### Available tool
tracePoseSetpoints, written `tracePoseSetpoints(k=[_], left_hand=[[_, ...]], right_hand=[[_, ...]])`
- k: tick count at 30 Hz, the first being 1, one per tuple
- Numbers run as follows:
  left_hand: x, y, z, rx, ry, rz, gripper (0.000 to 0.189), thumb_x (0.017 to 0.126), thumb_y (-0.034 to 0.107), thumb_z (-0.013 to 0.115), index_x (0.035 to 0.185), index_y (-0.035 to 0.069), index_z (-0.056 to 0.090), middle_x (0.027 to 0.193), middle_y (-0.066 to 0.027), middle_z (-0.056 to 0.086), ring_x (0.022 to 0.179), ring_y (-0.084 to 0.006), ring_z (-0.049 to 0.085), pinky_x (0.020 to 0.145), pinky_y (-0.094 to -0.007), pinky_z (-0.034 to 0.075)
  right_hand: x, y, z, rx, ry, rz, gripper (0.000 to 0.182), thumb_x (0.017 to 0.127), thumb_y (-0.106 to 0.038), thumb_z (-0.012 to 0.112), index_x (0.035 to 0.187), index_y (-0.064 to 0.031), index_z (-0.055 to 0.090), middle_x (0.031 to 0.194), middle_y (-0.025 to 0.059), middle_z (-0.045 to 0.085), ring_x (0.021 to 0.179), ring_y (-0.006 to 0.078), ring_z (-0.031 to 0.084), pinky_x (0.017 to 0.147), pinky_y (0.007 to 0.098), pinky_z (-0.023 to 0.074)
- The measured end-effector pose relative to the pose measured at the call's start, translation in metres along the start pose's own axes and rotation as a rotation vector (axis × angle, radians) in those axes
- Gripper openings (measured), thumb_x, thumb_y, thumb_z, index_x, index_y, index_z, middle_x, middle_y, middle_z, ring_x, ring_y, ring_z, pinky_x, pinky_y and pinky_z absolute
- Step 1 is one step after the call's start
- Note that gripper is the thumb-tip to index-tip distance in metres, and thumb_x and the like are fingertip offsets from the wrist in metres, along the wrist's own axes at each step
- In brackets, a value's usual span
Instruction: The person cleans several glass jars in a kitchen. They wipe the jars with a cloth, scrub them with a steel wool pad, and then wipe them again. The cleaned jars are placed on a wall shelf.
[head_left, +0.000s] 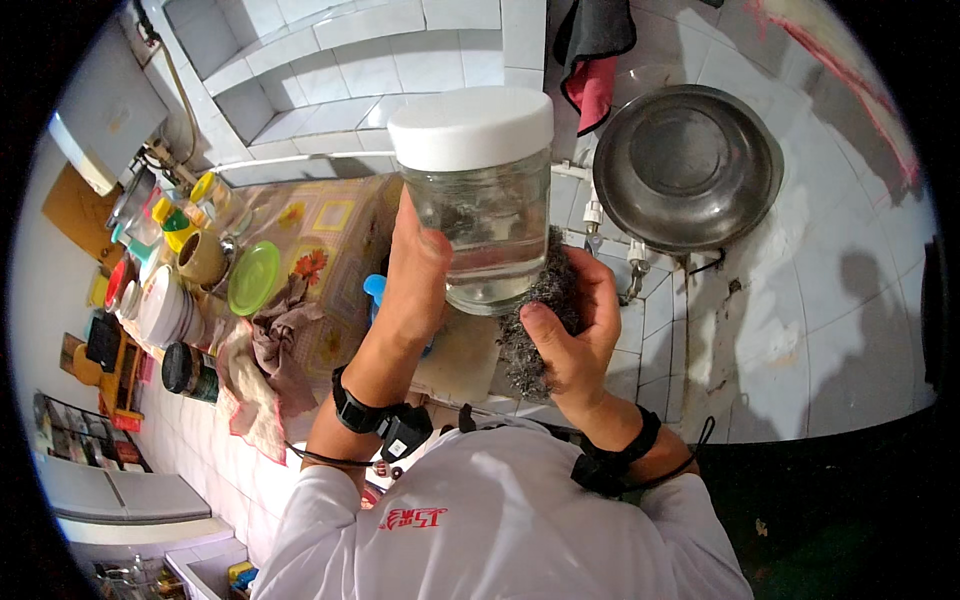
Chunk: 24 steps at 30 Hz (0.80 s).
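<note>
A clear jar (491, 225) with a white screw lid (472, 127) is held up before my chest, with some clear liquid low inside it. My left hand (424, 259) grips the jar from its left side; most of the fingers are hidden behind it. In my right hand (581, 330) is a wad of grey steel wool (529, 360), squeezed between thumb and fingers. The wad lies against the jar's lower right side. Both wrists wear black straps.
Left stands a counter under a patterned cloth (330, 217), crowded with a green plate (253, 277), stacked white bowls (169, 311), a dark-lidded jar (187, 371) and rags (281, 326). A wok (690, 165) hangs at right near pipe valves (636, 262). Tiled shelves (360, 67) are behind.
</note>
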<state>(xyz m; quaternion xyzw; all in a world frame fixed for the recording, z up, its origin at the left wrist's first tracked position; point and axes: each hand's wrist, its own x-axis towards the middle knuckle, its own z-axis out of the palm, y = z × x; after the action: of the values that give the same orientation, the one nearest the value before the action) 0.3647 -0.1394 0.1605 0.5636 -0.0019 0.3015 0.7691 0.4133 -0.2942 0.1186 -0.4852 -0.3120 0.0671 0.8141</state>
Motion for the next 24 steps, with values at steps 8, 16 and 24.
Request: tracePoseSetpoints(k=[8,16,24], left_hand=[[-0.007,0.014,0.01,-0.003,0.039,0.101,0.084,0.078,0.047,0.073,0.137,0.002,0.035,0.124,-0.0133,0.055,0.112,-0.0225,0.055,0.093,-0.0369,0.047],[-0.005,-0.001,0.007,0.063,0.061,0.205,0.08,0.085,0.06,0.06,0.137,0.003,0.038,0.128,-0.013,0.054,0.116,-0.0234,0.055,0.097,-0.0389,0.047],[-0.001,-0.002,-0.009,-0.02,0.068,0.214,0.07,0.087,0.042,0.066,0.137,0.005,0.034,0.126,-0.015,0.054,0.111,-0.0259,0.058,0.082,-0.0437,0.057]], right_hand=[[0.034,-0.033,-0.006,-0.646,-0.148,-0.574,0.05,0.071,-0.019,0.084,0.111,-0.0001,0.061,0.106,0.0156,0.062,0.095,0.0287,0.062,0.084,0.0356,0.0499],[0.057,-0.061,0.023,-0.856,-0.221,-0.836,0.039,0.065,-0.015,0.085,0.098,-0.0051,0.065,0.095,0.0118,0.063,0.083,0.0298,0.062,0.073,0.0361,0.0512],[0.061,-0.066,0.036,-0.919,-0.276,-0.865,0.03,0.067,-0.012,0.083,0.093,-0.005,0.068,0.095,0.0099,0.062,0.083,0.0251,0.062,0.072,0.0337,0.0506]])
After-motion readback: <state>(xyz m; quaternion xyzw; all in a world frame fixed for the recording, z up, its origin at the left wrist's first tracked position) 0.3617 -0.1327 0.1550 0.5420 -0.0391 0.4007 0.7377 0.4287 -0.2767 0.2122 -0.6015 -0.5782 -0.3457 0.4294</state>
